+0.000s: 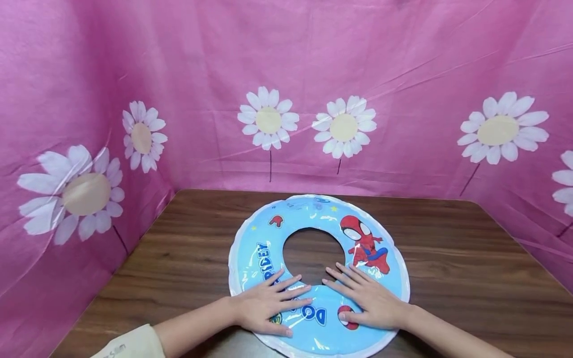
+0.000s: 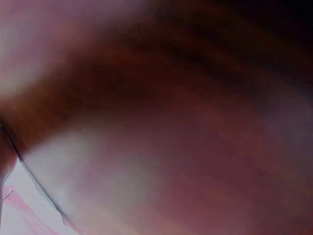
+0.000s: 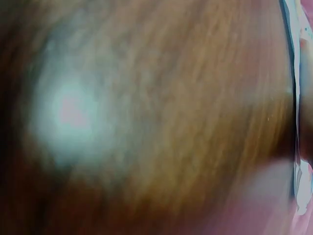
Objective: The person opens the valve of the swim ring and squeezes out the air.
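A light-blue swim ring [image 1: 313, 209] with a pale rim lies flat on the table in the head view, printed with a red cartoon figure and blue letters. My left hand [image 1: 268, 303] rests on its lower left part, fingers straight and spread, covering some of the lettering. On the lower right part lies my right hand [image 1: 369, 301], also spread, fingertips at the edge of the centre hole. Both wrist views are mostly blurred brown tabletop; slivers of the ring's pale rim [image 2: 36, 191] and rim edge [image 3: 296, 98] show at their sides.
The dark wood-grain table [image 1: 447, 258] extends around the ring and shows through its hole. Pink cloth [image 1: 201, 99] with large white daisies hangs behind the table and along both sides.
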The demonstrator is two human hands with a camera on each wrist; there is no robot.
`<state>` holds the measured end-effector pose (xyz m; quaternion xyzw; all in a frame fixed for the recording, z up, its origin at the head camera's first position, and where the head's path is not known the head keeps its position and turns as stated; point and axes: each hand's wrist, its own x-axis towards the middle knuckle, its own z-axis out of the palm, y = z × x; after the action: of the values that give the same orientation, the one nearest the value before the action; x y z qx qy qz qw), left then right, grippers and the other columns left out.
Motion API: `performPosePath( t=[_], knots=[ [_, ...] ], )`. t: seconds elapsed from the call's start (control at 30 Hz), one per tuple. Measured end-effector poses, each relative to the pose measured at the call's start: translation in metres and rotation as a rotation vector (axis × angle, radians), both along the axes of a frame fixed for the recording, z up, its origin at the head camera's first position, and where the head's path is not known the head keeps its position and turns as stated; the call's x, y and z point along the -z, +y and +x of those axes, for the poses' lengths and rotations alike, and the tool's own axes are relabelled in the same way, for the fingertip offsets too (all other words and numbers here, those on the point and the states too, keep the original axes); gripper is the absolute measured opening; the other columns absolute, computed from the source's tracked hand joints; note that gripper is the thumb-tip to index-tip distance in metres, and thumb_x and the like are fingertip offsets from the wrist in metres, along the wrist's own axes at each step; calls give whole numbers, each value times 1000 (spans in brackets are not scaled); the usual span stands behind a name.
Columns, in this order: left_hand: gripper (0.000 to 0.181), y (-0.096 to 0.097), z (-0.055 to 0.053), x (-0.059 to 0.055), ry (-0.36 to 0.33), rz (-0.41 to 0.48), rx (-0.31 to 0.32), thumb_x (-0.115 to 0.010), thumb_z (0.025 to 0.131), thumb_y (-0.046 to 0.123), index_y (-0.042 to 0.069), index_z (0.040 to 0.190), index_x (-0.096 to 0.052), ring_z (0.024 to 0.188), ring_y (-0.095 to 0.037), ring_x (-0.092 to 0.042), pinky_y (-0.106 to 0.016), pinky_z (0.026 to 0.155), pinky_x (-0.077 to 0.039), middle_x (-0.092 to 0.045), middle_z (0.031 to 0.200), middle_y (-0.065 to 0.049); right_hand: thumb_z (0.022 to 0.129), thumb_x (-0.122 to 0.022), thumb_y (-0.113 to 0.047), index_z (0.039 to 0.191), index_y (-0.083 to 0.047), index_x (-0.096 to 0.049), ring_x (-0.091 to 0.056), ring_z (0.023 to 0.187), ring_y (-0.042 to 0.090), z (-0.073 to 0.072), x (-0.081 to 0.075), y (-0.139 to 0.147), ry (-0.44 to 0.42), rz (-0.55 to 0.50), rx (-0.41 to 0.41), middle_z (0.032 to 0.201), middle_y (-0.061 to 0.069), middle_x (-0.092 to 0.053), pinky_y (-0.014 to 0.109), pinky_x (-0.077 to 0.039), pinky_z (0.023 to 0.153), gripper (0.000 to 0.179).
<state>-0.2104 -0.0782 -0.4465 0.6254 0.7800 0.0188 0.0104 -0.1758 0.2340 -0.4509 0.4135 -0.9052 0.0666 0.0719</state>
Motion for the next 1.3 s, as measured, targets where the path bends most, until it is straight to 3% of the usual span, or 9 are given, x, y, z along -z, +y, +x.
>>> performPosePath(
  t=[0.1,0.27,0.4,0.53,0.7,0.87,1.0,1.2,1.3],
  knots=[
    [66,0,-2,-3,-62,15,-1,-25,93,59,28,148,-8,138,-21,3,-52,106,-1,-3,152,7,90,-51,-47,145,-21,-30,-20,135,29,-2,-2,2,-54,-118,-15,148,1,-27,24,3,107,64],
    [59,1,-5,-13,-310,130,-24,-44,93,48,25,145,-30,138,-22,-3,-50,107,-1,-18,150,7,93,-50,-8,135,-5,-44,-37,127,23,-7,-16,10,-379,-628,-21,135,13,-46,21,-25,101,43],
    [61,0,-2,-18,-94,154,17,-44,91,52,19,142,-37,137,-26,-7,-48,108,-5,-25,149,0,94,-43,1,129,0,-50,-47,118,22,-13,-29,15,-506,-819,18,124,16,-54,21,-36,95,36],
    [68,3,-4,-27,159,140,34,-41,89,59,16,142,-37,138,-24,-6,-47,108,-7,-26,148,-3,92,-54,-6,124,-5,-57,-52,112,25,-27,-44,14,-386,-749,151,119,7,-59,30,-42,91,32],
    [69,16,-34,-53,213,193,-97,-46,88,54,14,142,-36,138,-23,-5,-49,107,-11,-25,149,-5,86,-65,-21,121,-10,-59,-49,113,28,-63,-64,13,-152,-600,284,119,7,-58,52,-40,90,37],
    [69,30,-95,-62,194,269,-382,-47,89,51,12,144,-32,137,-25,-10,-48,108,-6,-25,148,-7,87,-64,-31,126,-9,-55,-40,121,31,-114,-66,13,1,-500,391,129,11,-50,56,-31,95,46],
    [67,37,-130,-46,81,252,-619,-40,92,52,14,146,-27,137,-26,-8,-51,106,-4,-18,151,-6,88,-59,-38,132,-4,-48,-33,127,36,-142,-49,11,-9,-422,474,138,16,-40,57,-23,99,56],
    [66,38,-144,-12,-53,135,-799,-24,95,57,21,149,-11,137,-32,-1,-59,103,-2,-5,153,-5,88,-51,-52,143,-6,-31,-18,131,44,-150,-15,9,-93,-281,560,147,20,-22,56,-13,104,75],
    [64,41,-141,-10,-76,116,-826,-21,96,55,22,149,-9,137,-33,1,-59,103,0,-2,153,-5,89,-46,-55,146,-9,-25,-13,132,44,-148,-5,10,-102,-246,595,148,19,-18,55,-7,105,77]
  ],
)
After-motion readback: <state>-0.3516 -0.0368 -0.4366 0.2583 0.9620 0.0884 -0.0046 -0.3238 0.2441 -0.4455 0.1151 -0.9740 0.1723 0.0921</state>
